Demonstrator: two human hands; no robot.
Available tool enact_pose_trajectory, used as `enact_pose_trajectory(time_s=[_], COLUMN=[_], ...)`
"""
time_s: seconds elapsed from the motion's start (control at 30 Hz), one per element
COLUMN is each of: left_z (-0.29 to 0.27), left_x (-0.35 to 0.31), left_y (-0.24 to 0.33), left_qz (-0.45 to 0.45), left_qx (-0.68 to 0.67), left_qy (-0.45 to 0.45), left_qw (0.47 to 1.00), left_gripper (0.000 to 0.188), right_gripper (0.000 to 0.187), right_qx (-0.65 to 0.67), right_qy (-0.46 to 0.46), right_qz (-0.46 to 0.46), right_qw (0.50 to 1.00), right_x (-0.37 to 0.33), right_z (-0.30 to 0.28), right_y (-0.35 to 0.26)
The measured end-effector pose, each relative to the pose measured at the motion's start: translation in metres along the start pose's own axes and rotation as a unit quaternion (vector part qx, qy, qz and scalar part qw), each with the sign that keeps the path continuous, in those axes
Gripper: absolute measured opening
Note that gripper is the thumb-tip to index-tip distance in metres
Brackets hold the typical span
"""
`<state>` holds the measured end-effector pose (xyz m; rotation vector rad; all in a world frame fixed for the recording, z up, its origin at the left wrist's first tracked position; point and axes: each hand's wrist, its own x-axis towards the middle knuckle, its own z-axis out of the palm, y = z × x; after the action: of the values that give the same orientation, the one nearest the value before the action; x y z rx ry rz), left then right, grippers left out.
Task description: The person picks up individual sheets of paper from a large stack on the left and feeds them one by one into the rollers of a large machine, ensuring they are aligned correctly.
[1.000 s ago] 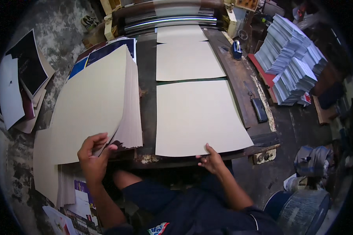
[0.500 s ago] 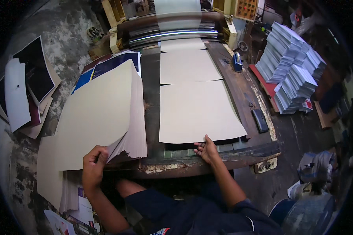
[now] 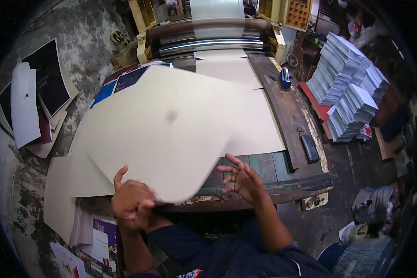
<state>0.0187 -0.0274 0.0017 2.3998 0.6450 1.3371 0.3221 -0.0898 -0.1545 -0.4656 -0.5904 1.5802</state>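
Note:
A large cream sheet of paper, blurred and bowed, hangs over the table between my hands. My left hand pinches its near edge, with one finger stretched upward. My right hand is open beside the sheet's right side, fingers spread and palm turned inward; nothing shows in its grip. Underneath on the right, a row of cream sheets runs back to the rollers of a machine. The raised sheet hides much of the paper stack at left and part of that row.
White bundled stacks stand on the right past a blue tape dispenser and a dark case. A raised strip runs along the row's right side. More papers lie at far left, and others below the table edge.
My left hand has lifted the top sheet off the stack and carried it rightward. My right hand has let go of the row's nearest sheet and opened; that row has moved toward the rollers.

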Motion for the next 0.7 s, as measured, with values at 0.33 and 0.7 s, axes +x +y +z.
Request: enact_pose_trajectory(time_s=[0.33, 0.7], left_z=[-0.004, -0.020], left_x=[0.005, -0.006], left_y=[0.017, -0.037], left_qz=[-0.001, -0.221], left_qx=[0.144, -0.025], left_qy=[-0.112, -0.062], left_qw=[0.983, 0.973], left_gripper=[0.048, 0.047], right_gripper=[0.034, 0.049], right_qx=[-0.037, -0.070], right_qy=[0.189, 0.248], right_qz=[0.070, 0.182], right_qw=[0.979, 0.949], right_x=[-0.046, -0.127], right_z=[0.020, -0.044], right_y=[0.010, 0.116])
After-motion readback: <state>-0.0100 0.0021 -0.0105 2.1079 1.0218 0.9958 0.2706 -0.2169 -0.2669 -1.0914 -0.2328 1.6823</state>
